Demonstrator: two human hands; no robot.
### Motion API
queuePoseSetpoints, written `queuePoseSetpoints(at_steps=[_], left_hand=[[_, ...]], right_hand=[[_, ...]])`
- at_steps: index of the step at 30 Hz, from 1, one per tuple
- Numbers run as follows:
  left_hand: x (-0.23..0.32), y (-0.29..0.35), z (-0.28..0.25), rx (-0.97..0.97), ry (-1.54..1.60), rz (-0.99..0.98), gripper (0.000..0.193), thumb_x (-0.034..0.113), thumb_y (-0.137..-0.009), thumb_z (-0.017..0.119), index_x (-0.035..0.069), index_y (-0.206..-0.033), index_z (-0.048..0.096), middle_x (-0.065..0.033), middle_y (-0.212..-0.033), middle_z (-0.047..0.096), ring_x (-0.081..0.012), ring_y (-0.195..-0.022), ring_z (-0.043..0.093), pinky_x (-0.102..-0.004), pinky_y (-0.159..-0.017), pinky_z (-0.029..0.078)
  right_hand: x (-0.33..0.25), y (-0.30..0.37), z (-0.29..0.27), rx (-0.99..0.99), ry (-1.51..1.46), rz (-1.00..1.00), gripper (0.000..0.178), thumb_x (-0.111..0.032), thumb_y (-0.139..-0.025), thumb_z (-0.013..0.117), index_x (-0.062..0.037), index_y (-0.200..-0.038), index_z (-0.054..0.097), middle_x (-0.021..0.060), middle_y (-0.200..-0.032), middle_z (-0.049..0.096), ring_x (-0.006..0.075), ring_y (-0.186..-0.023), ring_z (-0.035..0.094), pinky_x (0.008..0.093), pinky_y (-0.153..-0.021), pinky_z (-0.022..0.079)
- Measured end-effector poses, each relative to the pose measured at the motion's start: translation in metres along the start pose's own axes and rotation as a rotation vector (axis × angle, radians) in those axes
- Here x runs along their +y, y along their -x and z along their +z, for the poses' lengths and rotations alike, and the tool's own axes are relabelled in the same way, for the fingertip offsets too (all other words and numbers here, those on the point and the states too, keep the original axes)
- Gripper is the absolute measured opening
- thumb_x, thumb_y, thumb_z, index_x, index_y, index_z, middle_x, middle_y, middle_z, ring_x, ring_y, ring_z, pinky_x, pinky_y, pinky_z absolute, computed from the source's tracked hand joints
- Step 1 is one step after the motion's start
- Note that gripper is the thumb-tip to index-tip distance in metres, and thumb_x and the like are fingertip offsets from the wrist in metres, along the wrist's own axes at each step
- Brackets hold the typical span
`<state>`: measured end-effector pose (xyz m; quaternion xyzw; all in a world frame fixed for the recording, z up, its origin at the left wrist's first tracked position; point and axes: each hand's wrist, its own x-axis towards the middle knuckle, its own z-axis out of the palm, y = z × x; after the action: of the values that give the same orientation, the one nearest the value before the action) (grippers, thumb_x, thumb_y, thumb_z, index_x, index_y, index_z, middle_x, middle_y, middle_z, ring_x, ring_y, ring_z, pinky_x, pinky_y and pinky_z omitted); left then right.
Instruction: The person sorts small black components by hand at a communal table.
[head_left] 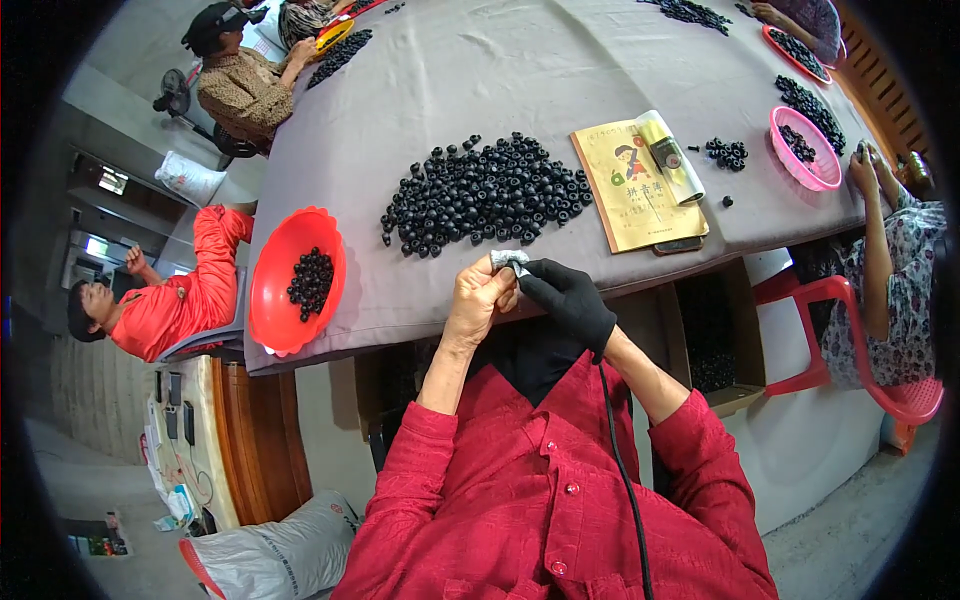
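My left hand point(477, 303) is bare, its fingers curled closed just off the near edge of the table. A bit of grey-white cloth point(509, 259) covers or sits at its fingertips. My right hand point(572, 302), in a black glove, meets it there with thumb and fingers pinched together. Whatever is between the fingertips is too small and hidden to name. Just beyond my hands spreads a heap of small round black parts point(485, 195), several showing a hole. To the left, a red scalloped basin point(265, 290) holds more such black parts point(311, 283).
Right of the heap lies a yellow booklet point(620, 190) with a clear-and-black container point(668, 155) on it and a dark phone point(679, 245) at its corner. A pink basket point(822, 170) stands farther right. Co-workers sit around the grey-covered table point(440, 60). A black cord point(625, 470) hangs from my right wrist.
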<state>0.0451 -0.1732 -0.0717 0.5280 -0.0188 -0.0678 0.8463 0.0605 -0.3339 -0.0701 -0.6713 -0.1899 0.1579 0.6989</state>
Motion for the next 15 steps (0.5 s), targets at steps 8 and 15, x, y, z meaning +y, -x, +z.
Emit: queuePoseSetpoints(at_steps=[8,15], left_hand=[[-0.0003,-0.0006,-0.0021,0.015,-0.016,-0.001,0.014,0.006,-0.087,0.051,-0.001,-0.098,0.058,0.0012,-0.065,0.051,-0.0042,-0.048,0.038,-0.0198,-0.045,0.033],[0.0002,-0.0011,-0.0036,0.0,-0.049,0.001,0.015,0.006,-0.087,0.051,-0.001,-0.098,0.058,0.0012,-0.064,0.05,-0.0044,-0.048,0.039,-0.0199,-0.045,0.033]], right_hand=[[0.007,-0.0028,0.0029,0.031,-0.01,-0.03,0.029,-0.025,-0.085,0.056,-0.0022,-0.103,0.058,0.0064,-0.088,0.062,0.0089,-0.083,0.053,0.0263,-0.075,0.044],[0.0019,-0.0034,0.0024,0.025,-0.006,0.007,0.028,-0.024,-0.085,0.056,-0.0017,-0.102,0.058,0.0063,-0.087,0.063,0.0087,-0.081,0.054,0.0258,-0.074,0.044]])
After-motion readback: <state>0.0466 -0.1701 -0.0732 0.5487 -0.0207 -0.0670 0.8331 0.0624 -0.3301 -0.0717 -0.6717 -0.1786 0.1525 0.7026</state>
